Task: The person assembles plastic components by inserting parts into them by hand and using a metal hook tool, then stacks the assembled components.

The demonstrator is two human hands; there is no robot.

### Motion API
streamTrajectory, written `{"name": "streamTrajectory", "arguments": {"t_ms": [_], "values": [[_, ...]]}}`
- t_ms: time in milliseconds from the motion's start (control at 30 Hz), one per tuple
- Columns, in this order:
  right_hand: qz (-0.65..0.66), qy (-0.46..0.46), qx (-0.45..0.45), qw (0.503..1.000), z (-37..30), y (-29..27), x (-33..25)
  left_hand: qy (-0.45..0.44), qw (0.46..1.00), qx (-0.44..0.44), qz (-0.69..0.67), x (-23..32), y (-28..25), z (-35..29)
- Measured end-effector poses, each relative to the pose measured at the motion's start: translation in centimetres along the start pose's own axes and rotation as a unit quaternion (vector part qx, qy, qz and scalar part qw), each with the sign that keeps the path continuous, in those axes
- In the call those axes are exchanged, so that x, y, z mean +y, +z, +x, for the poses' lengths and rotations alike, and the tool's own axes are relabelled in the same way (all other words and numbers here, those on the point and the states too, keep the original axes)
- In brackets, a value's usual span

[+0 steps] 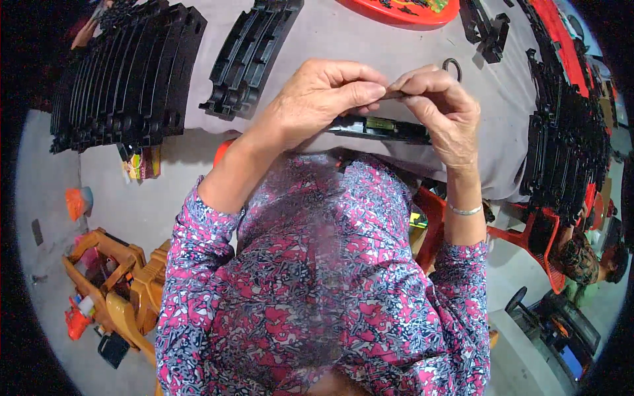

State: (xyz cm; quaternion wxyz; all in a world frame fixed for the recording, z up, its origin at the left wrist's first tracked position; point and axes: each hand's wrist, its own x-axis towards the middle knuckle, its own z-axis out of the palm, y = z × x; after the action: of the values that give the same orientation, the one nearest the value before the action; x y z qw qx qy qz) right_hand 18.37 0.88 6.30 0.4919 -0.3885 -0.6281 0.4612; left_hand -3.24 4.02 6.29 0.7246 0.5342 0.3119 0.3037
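My left hand (330,96) and my right hand (442,109) meet above the near edge of the cloth-covered table. Both are closed, thumb against fingers, pinching a thin dark strip (394,95) between them. Its ends are hidden in the fingertips, so I cannot make out its exact kind. Just below the hands lies a long black plastic part (380,128) with a greenish, shiny patch along its middle. A dark loop (452,68), like a scissors handle, shows behind my right fingers; whether the hand touches it I cannot tell.
Rows of black plastic parts (132,79) stand at the left, with a smaller group (247,59) beside them. More are piled at the right (561,145). A red tray (403,18) of small pieces sits at the far edge. Wooden furniture (119,284) and a red chair (538,247) flank me.
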Motion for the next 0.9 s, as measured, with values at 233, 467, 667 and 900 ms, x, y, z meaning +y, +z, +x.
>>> {"name": "streamTrajectory", "arguments": {"t_ms": [233, 467, 667, 900], "values": [[-0.079, 0.087, 0.109, 0.987, -0.9, 1.3, -2.0, 0.025, 0.998, 0.013, 0.06, -0.4, -0.2, -0.1], [-0.048, 0.19, 0.128, 0.972, -2.4, 1.6, -2.3, 0.13, 0.969, 0.048, 0.203, -0.9, 1.1, -0.2], [-0.057, 0.229, 0.145, 0.961, -3.1, 1.6, -2.3, 0.162, 0.94, 0.043, 0.296, -1.0, 1.1, -0.4], [-0.104, 0.24, 0.156, 0.952, -4.0, 1.5, -2.2, 0.222, 0.848, 0.015, 0.481, -2.3, 0.3, -1.1]]}}
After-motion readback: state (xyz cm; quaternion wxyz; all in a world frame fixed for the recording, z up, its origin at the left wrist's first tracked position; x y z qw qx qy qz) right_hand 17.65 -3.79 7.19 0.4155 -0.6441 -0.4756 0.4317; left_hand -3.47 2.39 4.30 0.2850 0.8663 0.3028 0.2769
